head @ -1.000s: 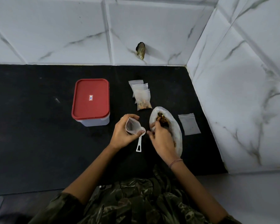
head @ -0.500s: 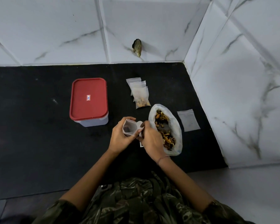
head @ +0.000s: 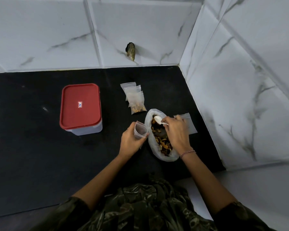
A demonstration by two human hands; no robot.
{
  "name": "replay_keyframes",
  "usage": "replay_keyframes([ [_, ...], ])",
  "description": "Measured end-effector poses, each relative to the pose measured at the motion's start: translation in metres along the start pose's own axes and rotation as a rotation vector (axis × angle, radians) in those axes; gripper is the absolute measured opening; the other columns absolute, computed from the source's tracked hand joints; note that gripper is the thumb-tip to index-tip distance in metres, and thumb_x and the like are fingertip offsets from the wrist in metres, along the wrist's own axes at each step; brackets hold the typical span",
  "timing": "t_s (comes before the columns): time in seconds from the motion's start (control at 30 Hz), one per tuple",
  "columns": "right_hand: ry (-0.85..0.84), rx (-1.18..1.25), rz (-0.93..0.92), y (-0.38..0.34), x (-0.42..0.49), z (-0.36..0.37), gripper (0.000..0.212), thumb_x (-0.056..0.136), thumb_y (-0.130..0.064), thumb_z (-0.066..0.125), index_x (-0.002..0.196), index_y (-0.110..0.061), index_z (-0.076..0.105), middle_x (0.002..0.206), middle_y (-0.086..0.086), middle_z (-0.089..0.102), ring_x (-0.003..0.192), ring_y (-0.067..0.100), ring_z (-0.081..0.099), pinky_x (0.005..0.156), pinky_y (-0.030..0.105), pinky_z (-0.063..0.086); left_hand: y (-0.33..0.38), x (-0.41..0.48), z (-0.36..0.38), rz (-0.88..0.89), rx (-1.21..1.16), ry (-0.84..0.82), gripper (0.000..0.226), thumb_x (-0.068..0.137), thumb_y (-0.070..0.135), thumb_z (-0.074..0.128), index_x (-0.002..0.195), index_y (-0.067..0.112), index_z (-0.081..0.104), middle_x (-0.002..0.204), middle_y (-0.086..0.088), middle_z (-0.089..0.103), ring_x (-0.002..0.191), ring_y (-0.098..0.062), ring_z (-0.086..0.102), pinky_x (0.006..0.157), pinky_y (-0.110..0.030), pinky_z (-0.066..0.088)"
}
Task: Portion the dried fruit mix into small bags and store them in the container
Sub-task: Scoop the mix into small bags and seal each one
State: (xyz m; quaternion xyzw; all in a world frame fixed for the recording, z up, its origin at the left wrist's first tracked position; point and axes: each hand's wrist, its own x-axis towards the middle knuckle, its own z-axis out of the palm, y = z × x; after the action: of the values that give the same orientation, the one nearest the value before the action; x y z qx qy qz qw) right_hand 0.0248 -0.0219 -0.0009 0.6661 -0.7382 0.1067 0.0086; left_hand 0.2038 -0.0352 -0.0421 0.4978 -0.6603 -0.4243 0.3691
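One large bag of thin white plastic lies open on the black countertop, close to the corner where two walls of white marble-pattern tile meet. It holds the dried fruit mix, a heap of brown and orange pieces.

Hands:
- The right hand is over the large bag and pinches the handle of one white plastic spoon; the bowl of the spoon is above the far end of the mix.
- The left hand, just left of the large bag, has its fingers curled round one small bag of clear plastic, held upright with the mouth open.

Count of other items:
- Three filled bags, clear and rectangular, overlap in a stack beyond the large bag; mix shows in the nearest one.
- One flat empty bag lies to the right, partly under the right hand.
- One container, rectangular with rounded corners, a translucent body and a red lid in place, stands well apart to the left.

One small dark object is on the rear wall; its nature cannot be told
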Motion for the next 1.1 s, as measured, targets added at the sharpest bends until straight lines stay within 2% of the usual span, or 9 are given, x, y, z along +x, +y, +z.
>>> replay_keyframes([
  [0.07, 0.015, -0.112, -0.069, 0.001, 0.006, 0.002, 0.016, 0.09, -0.023, 0.058, 0.104, -0.022, 0.067, 0.095, -0.003, 0.067, 0.092, 0.018, 0.049, 0.079, 0.031, 0.03, -0.002, 0.001, 0.004, -0.025, 0.017, -0.005, 0.03, 0.079, 0.031, 0.076, 0.099, 0.021, 0.057, 0.091, 0.015, 0.063, 0.088, 0.003, 0.061, 0.073, -0.016, 0.052],
  [0.17, -0.017, -0.209, -0.18, 0.0, 0.016, 0.003, 0.017, 0.082, -0.016, 0.068, 0.098, -0.015, 0.067, 0.094, 0.002, 0.066, 0.087, 0.02, 0.051, 0.075, 0.033, 0.04, -0.005, 0.003, 0.009, -0.058, 0.06, -0.014, 0.034, 0.077, 0.035, 0.077, 0.097, 0.016, 0.056, 0.089, 0.01, 0.063, 0.082, 0.0, 0.062, 0.07, -0.022, 0.054],
  [0.33, -0.034, -0.09, -0.36, 0.0, 0.019, 0.007, 0.025, 0.069, -0.008, 0.078, 0.091, -0.011, 0.068, 0.087, 0.005, 0.067, 0.077, 0.019, 0.055, 0.064, 0.029, 0.048, -0.012, 0.006, 0.016, -0.081, 0.083, -0.044, 0.042, 0.072, 0.043, 0.078, 0.094, 0.017, 0.053, 0.089, 0.007, 0.063, 0.08, -0.007, 0.062, 0.07, -0.037, 0.055],
  [0.47, -0.016, -0.024, -0.456, 0.01, 0.012, 0.004, 0.03, 0.062, -0.004, 0.082, 0.089, -0.01, 0.07, 0.081, 0.005, 0.067, 0.073, 0.019, 0.058, 0.06, 0.028, 0.049, -0.011, 0.006, 0.022, -0.099, 0.129, -0.032, 0.046, 0.071, 0.043, 0.079, 0.096, 0.015, 0.052, 0.091, 0.006, 0.062, 0.083, -0.009, 0.061, 0.071, -0.037, 0.055],
  [0.6, -0.078, -0.055, -0.419, 0.006, 0.019, -0.001, 0.03, 0.057, 0.0, 0.083, 0.082, -0.007, 0.069, 0.078, 0.009, 0.062, 0.068, 0.02, 0.058, 0.055, 0.027, 0.048, -0.008, 0.011, 0.03, -0.128, 0.212, -0.036, 0.044, 0.072, 0.035, 0.08, 0.094, 0.014, 0.049, 0.089, 0.002, 0.061, 0.081, -0.013, 0.06, 0.069, -0.034, 0.054],
  [0.77, -0.267, -0.103, -0.391, -0.002, 0.03, -0.001, 0.024, 0.091, -0.009, 0.055, 0.114, -0.004, 0.06, 0.117, 0.014, 0.049, 0.103, 0.025, 0.05, 0.082, 0.026, 0.04, -0.01, 0.012, 0.034, -0.171, 0.229, -0.037, 0.039, 0.074, 0.029, 0.079, 0.093, 0.013, 0.049, 0.086, 0.002, 0.061, 0.077, -0.014, 0.059, 0.065, -0.032, 0.051],
  [0.9, -0.326, -0.047, -0.376, 0.009, 0.03, -0.007, 0.017, 0.091, -0.01, 0.053, 0.105, -0.007, 0.06, 0.11, 0.008, 0.044, 0.101, 0.017, 0.041, 0.075, 0.021, 0.031, -0.011, 0.01, 0.034, -0.171, 0.187, -0.025, 0.034, 0.075, 0.023, 0.078, 0.088, 0.015, 0.047, 0.081, 0.0, 0.06, 0.073, -0.018, 0.061, 0.061, -0.033, 0.05],
  [1.0, -0.296, -0.054, -0.383, 0.021, 0.027, -0.01, 0.008, 0.089, -0.017, 0.059, 0.095, -0.012, 0.061, 0.098, 0.001, 0.037, 0.092, 0.012, 0.037, 0.073, 0.018, 0.033, -0.011, 0.009, 0.034, -0.176, 0.149, -0.026, 0.032, 0.077, 0.022, 0.077, 0.088, 0.015, 0.047, 0.08, -0.002, 0.062, 0.071, -0.02, 0.063, 0.061, -0.036, 0.053],
  [1.1, -0.235, -0.087, -0.41, 0.018, 0.023, -0.014, 0.012, 0.074, -0.01, 0.075, 0.078, -0.011, 0.064, 0.085, 0.003, 0.046, 0.078, 0.014, 0.042, 0.064, 0.019, 0.034, -0.013, 0.008, 0.033, -0.189, 0.125, -0.033, 0.031, 0.078, 0.022, 0.076, 0.089, 0.015, 0.048, 0.08, -0.002, 0.063, 0.07, -0.019, 0.064, 0.06, -0.039, 0.055],
])
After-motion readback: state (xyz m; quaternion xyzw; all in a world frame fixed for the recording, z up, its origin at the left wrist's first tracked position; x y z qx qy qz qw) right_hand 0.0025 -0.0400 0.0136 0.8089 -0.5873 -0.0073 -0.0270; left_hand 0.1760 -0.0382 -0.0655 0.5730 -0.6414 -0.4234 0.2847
